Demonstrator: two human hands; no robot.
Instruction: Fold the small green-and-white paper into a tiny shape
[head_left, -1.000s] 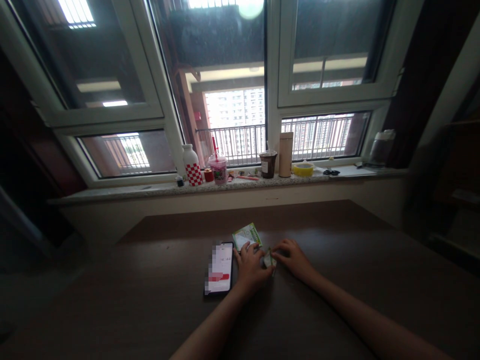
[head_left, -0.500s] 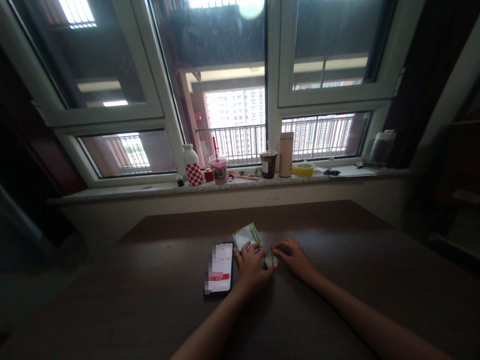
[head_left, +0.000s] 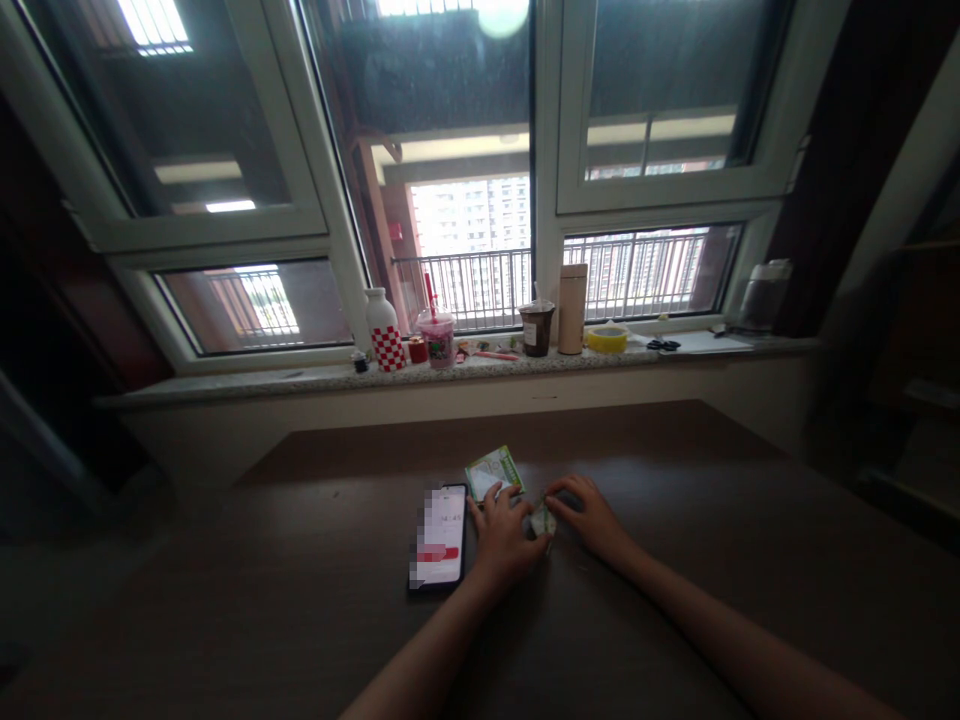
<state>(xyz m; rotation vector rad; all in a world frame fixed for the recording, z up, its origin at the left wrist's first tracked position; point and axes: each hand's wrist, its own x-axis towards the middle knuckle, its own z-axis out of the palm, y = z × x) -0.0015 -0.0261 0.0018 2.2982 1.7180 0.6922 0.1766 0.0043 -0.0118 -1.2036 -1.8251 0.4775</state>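
Observation:
A small pale-green packet (head_left: 543, 518) lies on the brown table between my two hands. My left hand (head_left: 504, 528) rests beside it with the thumb at its lower edge and the other fingers spread toward a larger green and white packet (head_left: 493, 474). From the right, my right hand (head_left: 589, 512) pinches the small packet's upper edge between thumb and forefinger. To the left of my left hand lies a phone (head_left: 442, 538) with its screen lit.
On the windowsill (head_left: 322, 378) behind the table (head_left: 300, 520) stand a checkered bottle (head_left: 387, 335), a pink cup (head_left: 437, 340), a dark cup (head_left: 537, 330), a tan flask (head_left: 572, 310), yellow tape (head_left: 607, 341) and black scissors (head_left: 664, 345).

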